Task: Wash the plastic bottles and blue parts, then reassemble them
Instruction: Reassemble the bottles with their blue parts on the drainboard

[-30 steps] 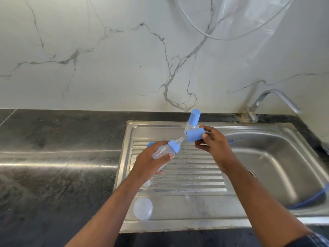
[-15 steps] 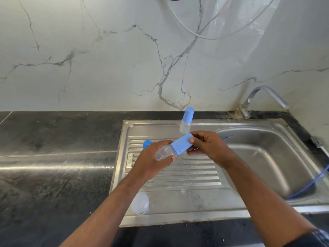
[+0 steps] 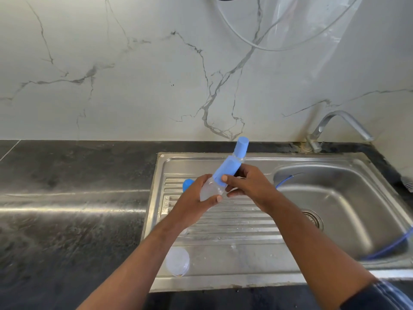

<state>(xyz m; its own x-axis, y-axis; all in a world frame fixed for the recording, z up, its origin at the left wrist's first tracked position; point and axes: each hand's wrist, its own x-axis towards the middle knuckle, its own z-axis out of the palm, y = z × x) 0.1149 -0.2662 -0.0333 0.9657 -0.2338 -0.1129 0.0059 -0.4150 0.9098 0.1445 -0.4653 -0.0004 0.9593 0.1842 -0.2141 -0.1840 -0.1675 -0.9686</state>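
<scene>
My left hand (image 3: pixel 194 198) grips a small clear plastic bottle (image 3: pixel 210 190) above the draining board. A blue cap (image 3: pixel 226 171) sits over the bottle's neck, and my right hand (image 3: pixel 243 184) pinches that cap from the right. Behind them a second capped bottle (image 3: pixel 241 147) stands upright at the back of the draining board, partly hidden by the held one. A blue part (image 3: pixel 187 184) peeks out to the left of my left hand. Another clear bottle (image 3: pixel 177 261) stands near the front left corner of the draining board.
The steel sink (image 3: pixel 346 220) has its basin on the right with a drain (image 3: pixel 312 219) and a blue hose (image 3: pixel 388 247) lying in it. A tap (image 3: pixel 335 128) rises at the back right. Dark countertop (image 3: pixel 67 209) stretches to the left, with the marble wall behind.
The blue cap, held apart from the bottle a second ago, has gone onto its neck. Both hands have tilted the bottle more upright.
</scene>
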